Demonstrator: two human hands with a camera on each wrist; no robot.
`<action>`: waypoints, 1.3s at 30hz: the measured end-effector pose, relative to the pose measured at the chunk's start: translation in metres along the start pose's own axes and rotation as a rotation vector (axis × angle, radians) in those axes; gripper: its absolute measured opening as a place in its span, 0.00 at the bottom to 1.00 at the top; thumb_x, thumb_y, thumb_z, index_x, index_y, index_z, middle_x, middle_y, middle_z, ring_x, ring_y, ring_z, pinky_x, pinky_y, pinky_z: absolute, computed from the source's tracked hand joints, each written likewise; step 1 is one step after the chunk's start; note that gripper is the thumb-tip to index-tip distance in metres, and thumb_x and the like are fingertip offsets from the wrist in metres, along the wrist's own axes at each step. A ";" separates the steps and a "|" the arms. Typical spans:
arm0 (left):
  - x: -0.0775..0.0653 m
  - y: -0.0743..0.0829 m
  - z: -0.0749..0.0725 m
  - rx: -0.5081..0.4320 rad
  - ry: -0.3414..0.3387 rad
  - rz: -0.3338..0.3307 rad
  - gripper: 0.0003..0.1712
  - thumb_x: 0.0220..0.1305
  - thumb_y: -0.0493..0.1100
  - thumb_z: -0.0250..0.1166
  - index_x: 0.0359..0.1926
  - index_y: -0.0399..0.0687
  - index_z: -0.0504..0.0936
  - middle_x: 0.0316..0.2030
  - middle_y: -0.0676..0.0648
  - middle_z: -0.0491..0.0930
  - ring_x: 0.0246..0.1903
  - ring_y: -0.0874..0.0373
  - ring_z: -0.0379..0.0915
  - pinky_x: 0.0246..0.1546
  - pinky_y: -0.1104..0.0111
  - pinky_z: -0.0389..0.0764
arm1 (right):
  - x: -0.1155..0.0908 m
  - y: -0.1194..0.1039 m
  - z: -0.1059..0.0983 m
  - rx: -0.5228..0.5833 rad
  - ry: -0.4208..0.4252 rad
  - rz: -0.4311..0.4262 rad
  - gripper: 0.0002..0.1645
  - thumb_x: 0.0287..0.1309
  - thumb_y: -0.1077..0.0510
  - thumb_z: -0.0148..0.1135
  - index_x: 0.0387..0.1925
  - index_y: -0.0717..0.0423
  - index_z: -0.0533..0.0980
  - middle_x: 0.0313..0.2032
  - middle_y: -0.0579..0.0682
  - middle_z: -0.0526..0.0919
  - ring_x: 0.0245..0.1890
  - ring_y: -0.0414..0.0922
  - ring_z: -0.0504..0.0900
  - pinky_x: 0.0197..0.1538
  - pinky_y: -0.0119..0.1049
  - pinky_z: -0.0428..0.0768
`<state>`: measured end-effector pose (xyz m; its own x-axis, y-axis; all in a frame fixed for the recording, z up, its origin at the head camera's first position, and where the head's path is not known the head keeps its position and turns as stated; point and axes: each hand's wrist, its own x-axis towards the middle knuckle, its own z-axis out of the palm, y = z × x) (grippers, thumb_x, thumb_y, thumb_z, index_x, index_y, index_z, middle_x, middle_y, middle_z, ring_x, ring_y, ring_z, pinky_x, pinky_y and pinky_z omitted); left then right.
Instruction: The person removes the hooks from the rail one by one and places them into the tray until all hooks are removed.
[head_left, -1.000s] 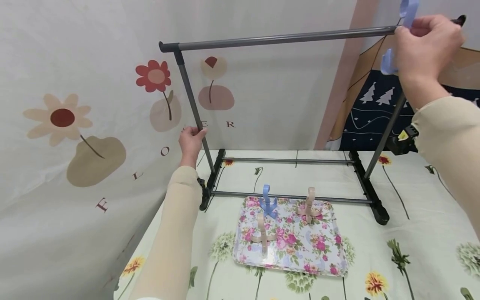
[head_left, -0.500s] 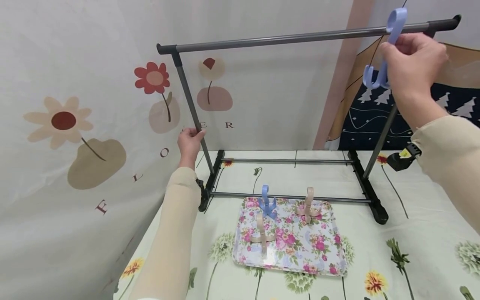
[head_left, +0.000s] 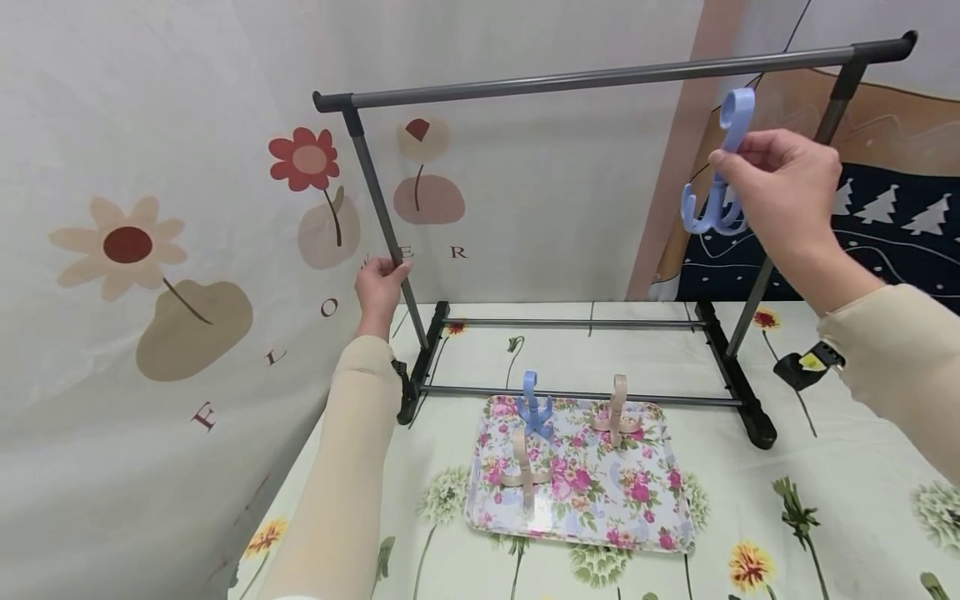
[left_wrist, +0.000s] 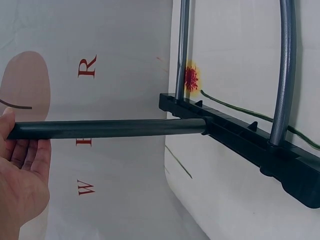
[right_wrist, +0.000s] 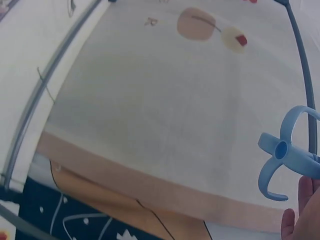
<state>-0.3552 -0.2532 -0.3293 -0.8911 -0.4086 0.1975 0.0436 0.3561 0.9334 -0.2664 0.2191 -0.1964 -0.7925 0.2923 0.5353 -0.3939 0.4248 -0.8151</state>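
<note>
My left hand point(head_left: 378, 287) grips the left upright of a dark grey rack point(head_left: 377, 187); the left wrist view shows fingers and thumb around the tube point(left_wrist: 110, 129). Between thumb and fingers, my right hand point(head_left: 787, 187) pinches a light blue multi-prong hook point(head_left: 735, 121) by its stem. The hook is upright, its curved top below the rack's top bar point(head_left: 585, 78) and its prongs pointing up at the bottom. In the right wrist view, the prongs of the blue hook point(right_wrist: 281, 150) show at the right edge, with only part of the hand in sight.
On the table lies a floral tray point(head_left: 645, 500), in front of the rack's lower bars. It carries a darker blue hook point(head_left: 534, 412) and two beige hooks, one at the right point(head_left: 618, 412). Behind the rack hangs a printed curtain point(head_left: 555, 183). Black feet point(head_left: 738, 383) support the rack.
The right hand has brought the light blue hook from the top bar's right end leftward and down, below the bar. My left hand keeps its grip on the upright.
</note>
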 end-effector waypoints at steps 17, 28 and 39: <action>0.002 -0.002 0.000 -0.007 -0.005 -0.005 0.18 0.68 0.50 0.66 0.48 0.42 0.78 0.46 0.45 0.79 0.50 0.51 0.71 0.57 0.57 0.69 | -0.047 0.018 0.018 0.077 -0.175 0.012 0.15 0.61 0.50 0.69 0.44 0.54 0.84 0.32 0.39 0.84 0.40 0.38 0.78 0.45 0.31 0.71; 0.001 -0.003 0.001 -0.023 -0.004 0.007 0.16 0.68 0.49 0.66 0.48 0.41 0.78 0.45 0.44 0.79 0.48 0.51 0.71 0.55 0.57 0.69 | -0.077 0.028 0.029 0.074 -0.313 0.013 0.14 0.62 0.51 0.69 0.40 0.58 0.82 0.31 0.40 0.86 0.38 0.39 0.82 0.46 0.27 0.76; -0.001 -0.001 0.000 -0.015 -0.003 -0.002 0.17 0.68 0.50 0.65 0.48 0.42 0.78 0.45 0.45 0.79 0.49 0.52 0.71 0.56 0.57 0.68 | -0.118 0.044 0.038 0.100 -0.498 0.020 0.13 0.64 0.55 0.67 0.40 0.64 0.80 0.34 0.42 0.87 0.38 0.39 0.84 0.46 0.26 0.78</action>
<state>-0.3546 -0.2530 -0.3304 -0.8927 -0.4063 0.1950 0.0488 0.3429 0.9381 -0.2077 0.1711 -0.3043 -0.9166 -0.1545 0.3686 -0.3996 0.3325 -0.8543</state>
